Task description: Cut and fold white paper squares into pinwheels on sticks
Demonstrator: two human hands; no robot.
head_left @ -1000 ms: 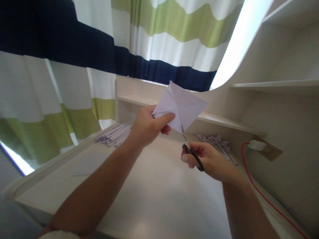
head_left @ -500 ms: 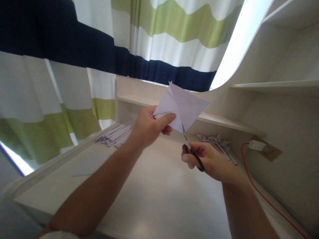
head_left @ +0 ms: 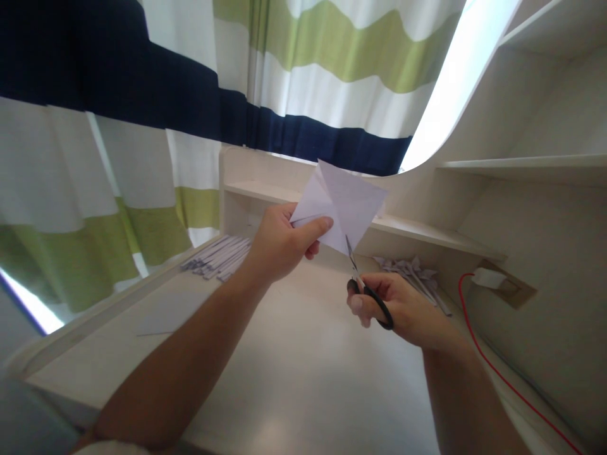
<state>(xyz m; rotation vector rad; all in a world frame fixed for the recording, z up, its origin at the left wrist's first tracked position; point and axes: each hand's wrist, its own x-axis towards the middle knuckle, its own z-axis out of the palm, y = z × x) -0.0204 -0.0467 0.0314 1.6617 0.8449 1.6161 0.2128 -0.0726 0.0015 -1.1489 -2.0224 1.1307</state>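
Paper (head_left: 348, 205), a white folded sheet, is held up in the air above the counter (head_left: 294, 373), pinched at its lower left corner between the thumb and fingers of the left hand (head_left: 279, 243). Just below and to the right of that hand, the right hand (head_left: 403, 306) is curled shut around the black handles of a pair of scissors (head_left: 365, 287). The blades point up and meet the lower edge of the paper; they look nearly together, though how far they part is too small to tell. Beyond the left hand, a pile of narrow paper strips (head_left: 218, 256) lies on the counter, and a flat sheet (head_left: 164, 313) lies to the left of its forearm. Past the right hand sits a heap of small folded paper pieces (head_left: 417, 272). Further right of it, a red cable (head_left: 497, 366) runs from a white plug (head_left: 488, 277) at the wall. Striped curtains (head_left: 142, 126) hang behind.
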